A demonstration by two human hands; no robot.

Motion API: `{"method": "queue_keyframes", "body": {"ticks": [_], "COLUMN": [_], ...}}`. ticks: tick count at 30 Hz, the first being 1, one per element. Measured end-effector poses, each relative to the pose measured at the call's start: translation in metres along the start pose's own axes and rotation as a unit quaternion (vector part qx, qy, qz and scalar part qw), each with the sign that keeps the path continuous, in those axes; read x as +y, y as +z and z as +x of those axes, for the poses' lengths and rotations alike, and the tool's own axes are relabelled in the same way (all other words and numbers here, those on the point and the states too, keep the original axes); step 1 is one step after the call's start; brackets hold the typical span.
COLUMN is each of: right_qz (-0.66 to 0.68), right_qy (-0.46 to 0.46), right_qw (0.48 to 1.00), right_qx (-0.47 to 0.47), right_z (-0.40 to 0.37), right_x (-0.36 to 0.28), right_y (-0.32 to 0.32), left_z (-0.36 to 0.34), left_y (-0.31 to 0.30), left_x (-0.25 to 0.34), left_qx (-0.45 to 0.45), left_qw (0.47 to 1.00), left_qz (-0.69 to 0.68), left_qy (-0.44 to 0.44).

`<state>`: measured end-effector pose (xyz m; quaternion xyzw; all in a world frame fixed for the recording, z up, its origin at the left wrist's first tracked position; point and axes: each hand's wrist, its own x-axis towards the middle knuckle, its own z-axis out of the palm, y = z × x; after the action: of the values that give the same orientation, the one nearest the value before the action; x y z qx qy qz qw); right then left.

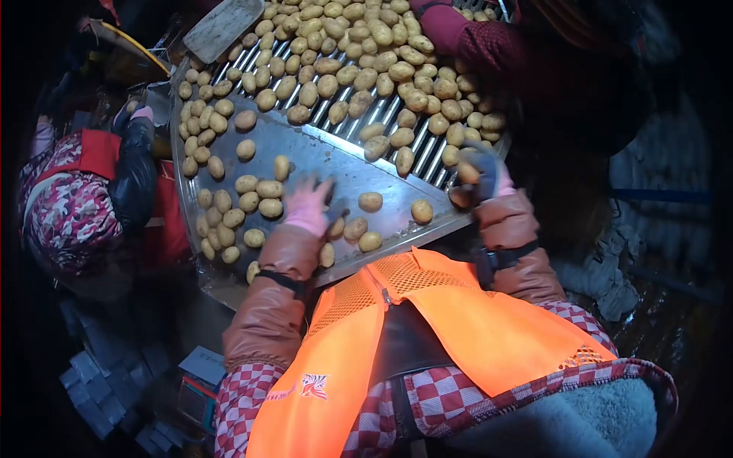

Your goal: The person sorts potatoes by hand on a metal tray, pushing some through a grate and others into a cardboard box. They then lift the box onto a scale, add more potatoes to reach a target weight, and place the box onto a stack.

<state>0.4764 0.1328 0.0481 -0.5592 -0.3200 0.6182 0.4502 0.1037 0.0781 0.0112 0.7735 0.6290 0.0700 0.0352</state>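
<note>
My left hand [308, 203], in a pink glove, is low over the smooth metal tray [294, 141], its fingers spread and a little blurred. It is among loose potatoes [270, 208], some just left of it and others near its wrist. At the tray's right edge my right hand [482, 169], in a dark glove, is closed around a potato [467, 173]. Another potato [460, 198] sits right below that hand. Behind both hands, many potatoes [351, 46] are heaped on metal rollers [387, 113].
A metal scoop [224, 29] rests at the tray's back left corner. One person [72, 198] in a patterned hood is at the left; another person's sleeve [447, 30] reaches in at the top right. Stacked boxes [99, 385] are on the floor at lower left.
</note>
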Motion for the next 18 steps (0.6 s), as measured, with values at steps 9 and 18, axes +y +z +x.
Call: {"method": "queue_keyframes", "body": {"ticks": [9,18], "right_qz": [-0.513,-0.434], "right_qy": [-0.204,-0.127], "right_qw": [0.83,0.891], "right_qx": [0.08,-0.035], "right_z": [0.111,0.187], "right_x": [-0.047,0.034], "right_y": [-0.002,0.062], "left_z": [-0.05,-0.119], "left_y": [0.024,-0.006], "left_x": [-0.086,-0.031], "left_qx": [-0.093,-0.063], "left_qw": [0.91,0.946], "left_qz": [-0.006,-0.085], "left_qy": [-0.404,-0.305]}}
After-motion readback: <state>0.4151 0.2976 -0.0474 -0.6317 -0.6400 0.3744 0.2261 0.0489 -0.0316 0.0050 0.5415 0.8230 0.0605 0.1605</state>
